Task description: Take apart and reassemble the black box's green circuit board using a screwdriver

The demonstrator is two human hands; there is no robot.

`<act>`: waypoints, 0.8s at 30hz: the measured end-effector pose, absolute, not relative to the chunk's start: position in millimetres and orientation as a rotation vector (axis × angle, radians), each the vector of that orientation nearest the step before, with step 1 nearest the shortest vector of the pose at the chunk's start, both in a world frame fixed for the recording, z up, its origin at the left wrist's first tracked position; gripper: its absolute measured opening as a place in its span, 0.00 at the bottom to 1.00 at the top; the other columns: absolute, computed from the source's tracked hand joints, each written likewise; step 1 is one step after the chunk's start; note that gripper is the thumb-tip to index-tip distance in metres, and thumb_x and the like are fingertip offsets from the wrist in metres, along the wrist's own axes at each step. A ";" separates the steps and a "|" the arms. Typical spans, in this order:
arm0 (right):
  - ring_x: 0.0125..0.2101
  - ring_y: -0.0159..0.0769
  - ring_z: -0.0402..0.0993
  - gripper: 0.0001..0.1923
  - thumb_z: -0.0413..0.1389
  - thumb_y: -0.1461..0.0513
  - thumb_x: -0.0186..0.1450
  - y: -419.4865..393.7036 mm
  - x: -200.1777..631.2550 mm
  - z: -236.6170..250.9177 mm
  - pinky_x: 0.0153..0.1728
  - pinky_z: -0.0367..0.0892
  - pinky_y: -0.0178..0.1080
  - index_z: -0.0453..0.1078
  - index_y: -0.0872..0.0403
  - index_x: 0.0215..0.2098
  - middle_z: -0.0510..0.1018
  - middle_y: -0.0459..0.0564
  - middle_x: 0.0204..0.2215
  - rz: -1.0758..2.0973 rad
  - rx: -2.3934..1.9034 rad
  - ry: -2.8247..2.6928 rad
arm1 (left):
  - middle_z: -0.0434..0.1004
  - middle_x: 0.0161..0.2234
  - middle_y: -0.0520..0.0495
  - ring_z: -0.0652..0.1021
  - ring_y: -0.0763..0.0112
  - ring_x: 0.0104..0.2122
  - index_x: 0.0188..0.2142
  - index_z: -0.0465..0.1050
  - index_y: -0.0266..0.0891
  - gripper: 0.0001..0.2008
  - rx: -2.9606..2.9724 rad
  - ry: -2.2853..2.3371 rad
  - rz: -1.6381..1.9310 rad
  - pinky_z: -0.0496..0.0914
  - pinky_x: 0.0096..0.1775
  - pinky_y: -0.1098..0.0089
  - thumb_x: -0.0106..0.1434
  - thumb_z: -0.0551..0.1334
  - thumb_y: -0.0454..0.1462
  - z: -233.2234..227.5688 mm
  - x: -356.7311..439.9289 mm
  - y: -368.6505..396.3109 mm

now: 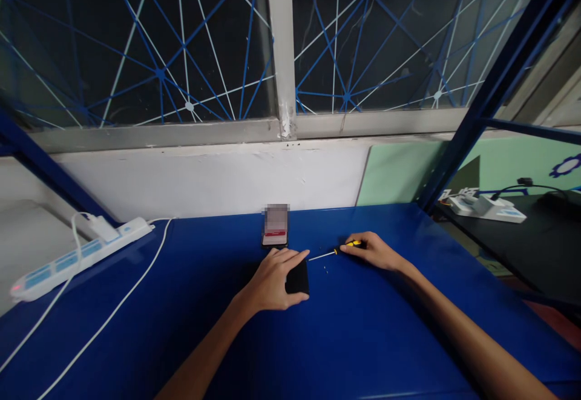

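The left hand [271, 279] grips the black box [298, 279] while the right hand [371, 251] pinches the yellow screwdriver [336, 252] beside it, likely lining up, so the next move needs steady aim.

Workshop here, by looks: blue desk [372, 339], blue frame [515, 55] rising right, power strip [63, 265] lit red left, screwdriver [336, 252] in play, black desk [540, 255] alongside.
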State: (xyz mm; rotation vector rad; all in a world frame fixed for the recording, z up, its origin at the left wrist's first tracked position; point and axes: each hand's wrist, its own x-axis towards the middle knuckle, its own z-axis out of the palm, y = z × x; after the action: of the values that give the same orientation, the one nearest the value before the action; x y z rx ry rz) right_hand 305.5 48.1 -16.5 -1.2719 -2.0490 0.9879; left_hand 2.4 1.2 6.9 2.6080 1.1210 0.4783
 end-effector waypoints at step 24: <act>0.27 0.32 0.65 0.18 0.58 0.47 0.61 45.6 304.5 -11.0 0.29 0.60 0.34 0.68 0.54 0.36 0.72 0.45 0.29 0.988 -1.161 -2.053 | 0.71 0.54 0.41 0.72 0.51 0.50 0.64 0.56 0.46 0.43 2.614 1.074 0.569 0.63 0.52 0.50 0.52 0.69 0.46 4.7 2.0 1.0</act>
State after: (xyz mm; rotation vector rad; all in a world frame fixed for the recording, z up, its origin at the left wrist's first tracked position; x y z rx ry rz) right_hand 304.5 45.6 -11.0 -1.1613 -2.0533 0.9884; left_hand 2.0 1.0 4.7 2.6143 1.0740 0.5686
